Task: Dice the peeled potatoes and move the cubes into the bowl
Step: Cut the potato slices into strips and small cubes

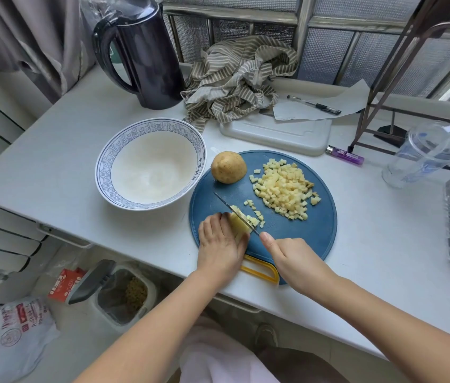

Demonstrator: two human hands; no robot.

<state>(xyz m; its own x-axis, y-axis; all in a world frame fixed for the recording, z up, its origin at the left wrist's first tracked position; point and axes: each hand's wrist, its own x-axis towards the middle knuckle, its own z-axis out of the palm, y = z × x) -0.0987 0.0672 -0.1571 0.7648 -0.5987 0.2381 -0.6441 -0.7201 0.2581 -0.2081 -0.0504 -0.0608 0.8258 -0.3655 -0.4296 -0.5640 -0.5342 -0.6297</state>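
STEP: dice the potato piece on the board at the table's near edge; cut straight down, evenly spaced | LEFT: your left hand curls over the piece; tuck fingertips behind knuckles | RIGHT: your right hand grips the knife, wrist low | cubes heaped mid-board; bowl just left, empty

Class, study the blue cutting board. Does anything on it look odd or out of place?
Yes. The whole potato at the far left edge of the cutting board seems to still wear its brownish, speckled skin, unlike the pale cubes piled beside it.
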